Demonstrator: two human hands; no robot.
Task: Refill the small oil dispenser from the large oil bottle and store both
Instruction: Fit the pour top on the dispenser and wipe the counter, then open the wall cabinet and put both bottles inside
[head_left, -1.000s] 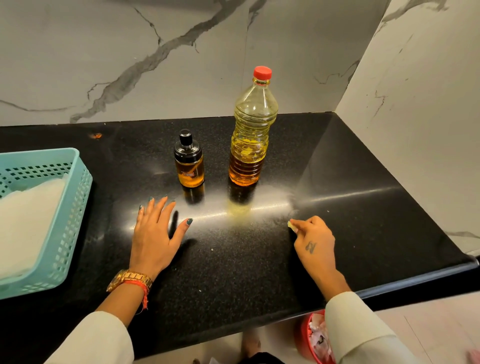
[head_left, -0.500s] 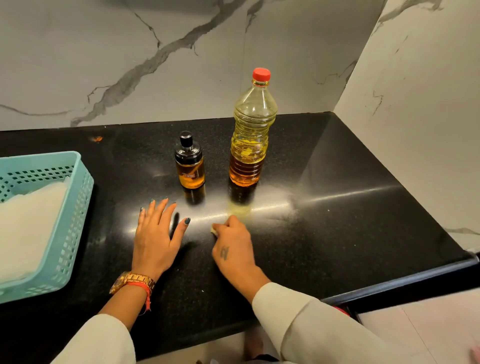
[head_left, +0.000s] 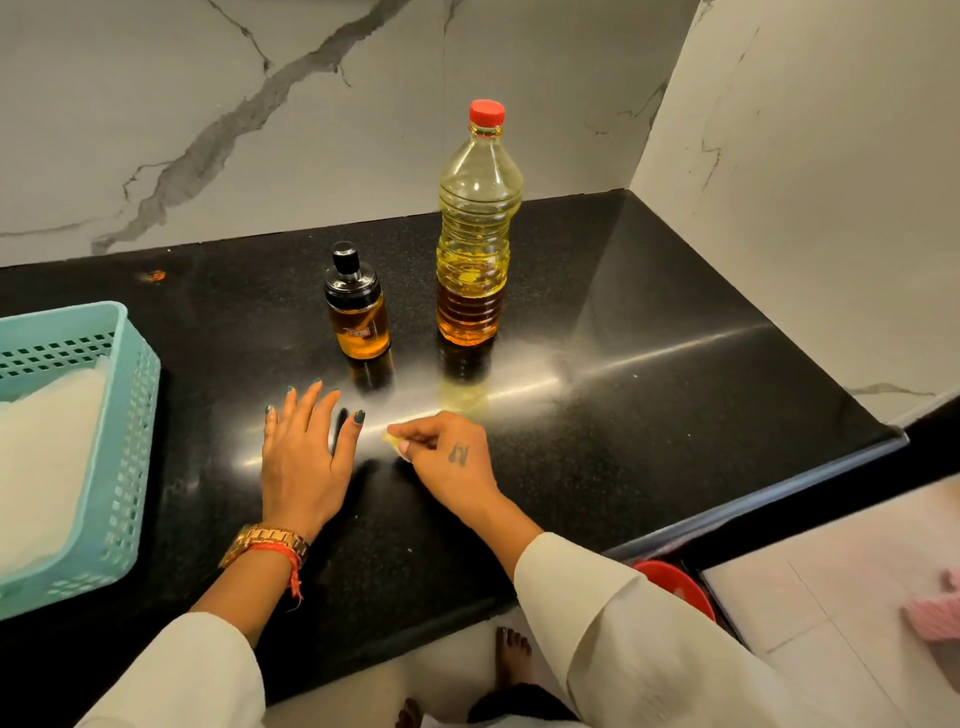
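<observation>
Head view: large oil bottle (head_left: 475, 228) (red-capped) and small oil dispenser (head_left: 358, 306) stand upright.

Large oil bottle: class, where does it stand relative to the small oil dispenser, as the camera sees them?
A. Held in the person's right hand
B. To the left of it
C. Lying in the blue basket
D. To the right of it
D: the red-capped large oil bottle stands upright on the black counter, to the right of the small oil dispenser, and neither hand touches it.

Right hand (head_left: 451, 460), with its small pale scrap (head_left: 393, 441), now across from the counter's right to just beside the left hand (head_left: 301, 462).
</observation>
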